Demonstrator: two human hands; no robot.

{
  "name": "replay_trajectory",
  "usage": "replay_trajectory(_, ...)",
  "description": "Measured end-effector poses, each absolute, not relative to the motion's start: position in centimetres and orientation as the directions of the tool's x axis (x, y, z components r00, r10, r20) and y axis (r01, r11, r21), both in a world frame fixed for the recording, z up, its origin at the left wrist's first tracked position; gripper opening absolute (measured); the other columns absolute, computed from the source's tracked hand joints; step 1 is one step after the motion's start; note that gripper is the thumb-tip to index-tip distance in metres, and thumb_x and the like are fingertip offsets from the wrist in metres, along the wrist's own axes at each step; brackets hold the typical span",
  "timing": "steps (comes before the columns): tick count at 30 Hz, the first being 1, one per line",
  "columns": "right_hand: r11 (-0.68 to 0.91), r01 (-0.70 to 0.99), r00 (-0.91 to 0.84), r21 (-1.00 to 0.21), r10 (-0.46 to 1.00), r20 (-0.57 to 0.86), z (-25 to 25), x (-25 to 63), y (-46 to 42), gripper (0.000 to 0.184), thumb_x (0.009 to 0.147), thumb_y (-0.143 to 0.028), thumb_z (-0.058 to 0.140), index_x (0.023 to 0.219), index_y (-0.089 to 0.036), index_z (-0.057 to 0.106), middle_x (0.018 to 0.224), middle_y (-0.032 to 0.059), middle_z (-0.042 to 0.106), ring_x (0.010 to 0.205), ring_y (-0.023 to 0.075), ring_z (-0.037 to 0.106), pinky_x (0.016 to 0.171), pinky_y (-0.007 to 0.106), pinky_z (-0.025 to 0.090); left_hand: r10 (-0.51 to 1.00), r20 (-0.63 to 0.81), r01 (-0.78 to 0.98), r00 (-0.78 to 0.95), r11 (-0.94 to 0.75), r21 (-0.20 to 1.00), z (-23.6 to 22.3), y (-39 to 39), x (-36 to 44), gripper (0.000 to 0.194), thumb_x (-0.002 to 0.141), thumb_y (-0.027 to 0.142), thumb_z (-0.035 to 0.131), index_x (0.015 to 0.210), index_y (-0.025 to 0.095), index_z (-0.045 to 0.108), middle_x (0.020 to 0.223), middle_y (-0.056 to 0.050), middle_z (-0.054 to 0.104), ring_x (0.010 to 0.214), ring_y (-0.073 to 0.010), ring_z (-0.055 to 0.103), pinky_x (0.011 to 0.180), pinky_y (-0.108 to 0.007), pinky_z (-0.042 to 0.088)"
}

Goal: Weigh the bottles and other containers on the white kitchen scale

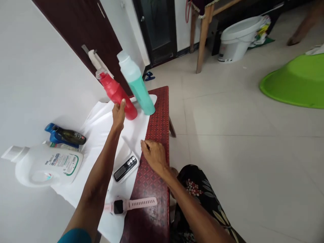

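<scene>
My left hand [118, 115] is closed on the side of a red bottle [116, 91], its thumb against the front; the other fingers are mostly hidden. The red bottle stands on a white cloth [103, 109] at the far end of a red patterned bench [159, 126]. Close beside it is a taller bottle of teal liquid with a pale top [139, 89]. My right hand [154, 155] rests over the bench's right edge, fingers curled and nothing visible in them. Between my arms lies a white digital kitchen scale [126, 167], partly covered by my left forearm.
A pink-strapped smartwatch [118, 206] lies near me on the bench. Along the wall are a large white detergent jug [63, 163], a dark bottle [71, 135] and a blue bottle [54, 135]. On the floor are a white bucket [234, 44] and a green tub [296, 81].
</scene>
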State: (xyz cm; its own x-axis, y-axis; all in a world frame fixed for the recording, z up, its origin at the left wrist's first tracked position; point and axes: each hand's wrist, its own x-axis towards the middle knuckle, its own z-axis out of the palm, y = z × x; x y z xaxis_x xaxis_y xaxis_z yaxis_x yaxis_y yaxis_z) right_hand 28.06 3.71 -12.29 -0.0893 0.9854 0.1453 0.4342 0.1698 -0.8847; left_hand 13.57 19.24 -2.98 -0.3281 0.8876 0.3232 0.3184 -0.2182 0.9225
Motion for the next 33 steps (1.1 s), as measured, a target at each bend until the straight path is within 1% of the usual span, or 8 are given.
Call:
replay_trajectory(6, 0.153, 0.506, -0.154, -0.849, 0.984, 0.085, -11.4, 28.2, 3.3, 0.041, 0.113, -0.025, 0.053, 0.080, -0.019, 0.075, 0.091, 0.0090, 0.084, 0.080, 0.0179, 0.074, 0.071, 0.032, 0.033, 0.838, 0.320, 0.157, -0.443, -0.279, 0.947, -2.9, 21.4, 15.7, 0.057, 0.091, 0.070, 0.078, 0.072, 0.022, 0.055, 0.064, 0.003, 0.053, 0.058, -0.0123, 0.050, 0.062, -0.028, 0.045)
replay_trajectory(12, 0.162, 0.525, -0.176, -0.835, 0.981, 0.079, -11.2, 28.4, 3.3, 0.041, 0.114, -0.024, 0.052, 0.081, -0.019, 0.075, 0.091, 0.0082, 0.084, 0.082, 0.0171, 0.074, 0.071, 0.031, 0.033, 0.666, 0.270, 0.189, -0.695, -0.192, 0.963, -1.8, 20.5, 14.8, 0.061, 0.092, 0.060, 0.079, 0.061, 0.025, 0.039, 0.054, 0.005, 0.040, 0.048, -0.0104, 0.037, 0.050, -0.029, 0.035)
replay_trajectory(18, 0.159, 0.550, -0.135, -0.820, 0.986, 0.100, -11.3, 28.2, 3.6, 0.043, 0.114, -0.026, 0.052, 0.079, -0.020, 0.076, 0.087, 0.0083, 0.083, 0.075, 0.0170, 0.071, 0.069, 0.032, 0.031, 0.653, 0.234, 0.176, -0.720, -0.155, 0.972, -0.1, 18.1, 12.8, 0.056, 0.098, 0.051, 0.073, 0.065, 0.026, 0.035, 0.052, 0.008, 0.032, 0.045, -0.0082, 0.032, 0.046, -0.027, 0.030)
replay_trajectory(22, 0.140, 0.566, -0.130, -0.813, 0.988, 0.079, -11.2, 28.3, 3.7, 0.044, 0.114, -0.029, 0.051, 0.080, -0.019, 0.077, 0.088, 0.0108, 0.084, 0.075, 0.0188, 0.072, 0.069, 0.033, 0.031, 0.643, 0.303, 0.192, -0.703, -0.238, 0.952, 1.5, 14.6, 10.6, 0.060, 0.097, 0.052, 0.074, 0.061, 0.026, 0.034, 0.052, 0.008, 0.029, 0.046, -0.0080, 0.028, 0.043, -0.027, 0.028)
replay_trajectory(26, 0.147, 0.530, -0.106, -0.835, 0.989, 0.107, -11.6, 28.2, 3.9, 0.048, 0.113, -0.031, 0.049, 0.074, -0.020, 0.074, 0.082, 0.0093, 0.083, 0.072, 0.0191, 0.070, 0.070, 0.032, 0.034, 0.640, 0.432, 0.285, -0.635, -0.325, 0.902, 4.4, 9.5, 7.4, 0.068, 0.092, 0.070, 0.073, 0.062, 0.025, 0.032, 0.053, 0.008, 0.025, 0.047, -0.0076, 0.024, 0.042, -0.026, 0.026)
replay_trajectory(29, 0.172, 0.500, -0.089, -0.849, 0.985, 0.148, -12.1, 28.1, 4.1, 0.049, 0.111, -0.032, 0.049, 0.068, -0.021, 0.071, 0.074, 0.0077, 0.079, 0.069, 0.0194, 0.068, 0.070, 0.031, 0.035, 0.656, 0.483, 0.339, -0.580, -0.344, 0.875, 6.4, 5.0, 5.7, 0.082, 0.072, 0.093, 0.076, 0.062, 0.026, 0.029, 0.053, 0.009, 0.022, 0.045, -0.0077, 0.023, 0.040, -0.027, 0.029)
replay_trajectory(31, 0.189, 0.486, -0.073, -0.853, 0.982, 0.176, -12.3, 28.0, 4.1, 0.050, 0.110, -0.032, 0.050, 0.065, -0.021, 0.068, 0.070, 0.0072, 0.077, 0.068, 0.0196, 0.068, 0.070, 0.031, 0.035, 0.663, 0.499, 0.348, -0.558, -0.358, 0.866, 6.9, 2.3, 5.3, 0.086, 0.063, 0.098, 0.078, 0.063, 0.026, 0.030, 0.053, 0.009, 0.023, 0.044, -0.0077, 0.024, 0.039, -0.028, 0.032)
replay_trajectory(33, 0.200, 0.476, -0.061, -0.856, 0.979, 0.195, -12.4, 28.0, 4.2, 0.050, 0.109, -0.032, 0.050, 0.063, -0.021, 0.067, 0.070, 0.0068, 0.076, 0.067, 0.0194, 0.067, 0.070, 0.032, 0.035, 0.660, 0.515, 0.343, -0.547, -0.384, 0.857, 6.6, 0.0, 5.1, 0.086, 0.062, 0.097, 0.080, 0.062, 0.026, 0.032, 0.052, 0.009, 0.023, 0.043, -0.0080, 0.025, 0.039, -0.029, 0.032)
